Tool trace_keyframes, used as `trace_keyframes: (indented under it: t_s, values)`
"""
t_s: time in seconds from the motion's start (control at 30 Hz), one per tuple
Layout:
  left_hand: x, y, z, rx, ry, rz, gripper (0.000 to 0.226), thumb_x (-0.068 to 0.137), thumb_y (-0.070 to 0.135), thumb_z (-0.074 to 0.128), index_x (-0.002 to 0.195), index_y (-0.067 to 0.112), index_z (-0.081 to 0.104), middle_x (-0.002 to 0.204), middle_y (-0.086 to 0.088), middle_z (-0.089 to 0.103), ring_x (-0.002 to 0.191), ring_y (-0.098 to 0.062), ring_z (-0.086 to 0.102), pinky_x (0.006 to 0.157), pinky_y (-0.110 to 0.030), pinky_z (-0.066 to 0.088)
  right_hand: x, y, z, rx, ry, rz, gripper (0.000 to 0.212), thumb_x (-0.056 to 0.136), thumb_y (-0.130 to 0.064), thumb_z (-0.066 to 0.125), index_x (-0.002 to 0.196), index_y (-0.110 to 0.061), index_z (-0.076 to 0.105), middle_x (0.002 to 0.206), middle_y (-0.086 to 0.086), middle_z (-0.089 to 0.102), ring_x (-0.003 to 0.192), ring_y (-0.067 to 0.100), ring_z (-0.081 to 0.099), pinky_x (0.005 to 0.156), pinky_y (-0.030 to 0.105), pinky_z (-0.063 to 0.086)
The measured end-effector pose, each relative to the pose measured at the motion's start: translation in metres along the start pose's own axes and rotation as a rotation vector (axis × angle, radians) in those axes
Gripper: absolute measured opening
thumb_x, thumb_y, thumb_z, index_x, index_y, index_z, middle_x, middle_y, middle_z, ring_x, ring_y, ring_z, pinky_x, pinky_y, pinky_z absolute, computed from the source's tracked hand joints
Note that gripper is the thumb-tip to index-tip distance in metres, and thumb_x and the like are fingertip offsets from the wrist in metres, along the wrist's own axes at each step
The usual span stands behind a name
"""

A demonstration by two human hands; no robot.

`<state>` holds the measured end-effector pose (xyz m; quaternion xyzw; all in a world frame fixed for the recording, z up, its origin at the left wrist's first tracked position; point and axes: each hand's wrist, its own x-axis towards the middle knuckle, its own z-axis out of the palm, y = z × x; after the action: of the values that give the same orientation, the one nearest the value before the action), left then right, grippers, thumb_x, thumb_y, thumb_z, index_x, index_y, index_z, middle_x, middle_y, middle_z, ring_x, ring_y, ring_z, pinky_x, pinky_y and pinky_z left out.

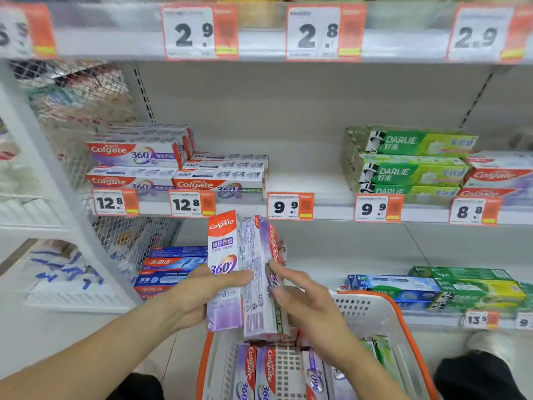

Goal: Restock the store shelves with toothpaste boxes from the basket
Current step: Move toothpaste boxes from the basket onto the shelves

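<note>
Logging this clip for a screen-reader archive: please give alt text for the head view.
Both hands hold a bundle of upright Colgate 360 boxes above an orange-rimmed basket holding more boxes: left hand gripping, right hand steadying. Behind, the middle shelf has Colgate stacks left and Darlie stacks right.

White metal shelving (288, 111) carries orange price tags (290, 205). A wire mesh panel (86, 116) stands left. The floor (43, 336) looks pale, perhaps tiled.

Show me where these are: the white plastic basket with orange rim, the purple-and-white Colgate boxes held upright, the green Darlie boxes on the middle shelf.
White plastic basket with orange rim (372, 313): head view, perforated back wall.
Purple-and-white Colgate boxes (223, 255): head view, front face.
Green Darlie boxes (409, 171): head view, middle box's front.
</note>
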<state>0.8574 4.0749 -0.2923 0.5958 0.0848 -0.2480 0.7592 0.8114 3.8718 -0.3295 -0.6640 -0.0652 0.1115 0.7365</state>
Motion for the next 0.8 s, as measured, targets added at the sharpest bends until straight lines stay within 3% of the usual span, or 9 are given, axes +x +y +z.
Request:
trace_keyframes:
  t_s: [0.07,0.2,0.3,0.37,0.43,0.53,0.63,0.8]
  values:
    - [0.0,0.009,-0.009,-0.018,-0.026,0.004,0.044,0.074,-0.003,0.073,0.118,-0.001,0.068,0.11,-0.023,0.073,0.092,-0.034,0.074,0.069,-0.037,0.062,0.008,-0.009,0.005,0.075,0.034,-0.014,0.049,0.081,-0.032,0.08,0.128,-0.034,0.064,0.132,0.006,0.063,0.117,0.028,0.064,0.096,0.044,0.054]
    - [0.0,0.024,-0.019,-0.077,-0.102,0.022,0.032,0.08,-0.007,0.067,0.111,-0.001,0.072,0.109,-0.028,0.071,0.09,-0.038,0.074,0.067,-0.041,0.062,0.025,-0.022,0.017,0.288,0.062,0.079,0.082,0.062,-0.026,0.095,0.134,-0.025,0.055,0.123,0.014,0.068,0.113,0.036,0.067,0.087,0.048,0.057]
    - [0.004,0.031,-0.026,0.001,-0.112,0.061,0.038,0.075,-0.001,0.079,0.112,0.003,0.073,0.114,-0.024,0.072,0.1,-0.038,0.072,0.078,-0.043,0.061,0.032,-0.036,0.02,0.22,0.098,0.082,0.071,0.071,-0.013,0.089,0.133,-0.022,0.056,0.122,0.009,0.071,0.111,0.033,0.068,0.085,0.047,0.058]
    - [0.006,0.034,-0.029,0.052,-0.105,0.081,0.049,0.068,0.004,0.086,0.115,0.004,0.072,0.114,-0.021,0.072,0.104,-0.037,0.071,0.09,-0.046,0.057,0.036,-0.041,0.018,0.141,0.157,0.025,0.075,0.067,-0.01,0.09,0.133,-0.022,0.058,0.125,0.006,0.07,0.111,0.029,0.069,0.082,0.038,0.059]
    - [0.006,0.037,-0.03,0.062,-0.091,0.109,0.051,0.068,0.007,0.086,0.117,0.004,0.071,0.112,-0.018,0.074,0.105,-0.035,0.071,0.092,-0.045,0.055,0.04,-0.051,0.018,0.083,0.176,-0.004,0.078,0.064,-0.008,0.091,0.133,-0.024,0.059,0.123,0.005,0.071,0.109,0.026,0.07,0.082,0.034,0.059]
    - [0.005,0.042,-0.03,0.014,-0.025,0.152,0.052,0.067,0.011,0.088,0.116,0.003,0.07,0.11,-0.018,0.075,0.1,-0.034,0.073,0.084,-0.043,0.059,0.047,-0.069,0.021,-0.069,0.187,-0.056,0.076,0.06,-0.01,0.089,0.129,-0.029,0.062,0.112,-0.001,0.075,0.102,0.02,0.072,0.083,0.034,0.06]
    - [0.005,0.045,-0.027,-0.095,0.011,0.16,0.052,0.067,0.01,0.089,0.115,0.003,0.071,0.108,-0.021,0.074,0.099,-0.04,0.072,0.089,-0.056,0.056,0.055,-0.082,0.03,-0.203,0.168,-0.102,0.074,0.06,-0.013,0.091,0.128,-0.029,0.064,0.117,-0.009,0.073,0.104,0.02,0.07,0.09,0.037,0.058]
    - [0.005,0.053,-0.025,-0.213,0.05,0.192,0.048,0.066,0.007,0.084,0.112,0.002,0.072,0.105,-0.023,0.074,0.095,-0.043,0.072,0.087,-0.057,0.057,0.069,-0.09,0.033,-0.164,0.124,-0.099,0.062,0.068,-0.026,0.093,0.124,-0.026,0.067,0.125,-0.003,0.07,0.109,0.029,0.068,0.095,0.046,0.054]
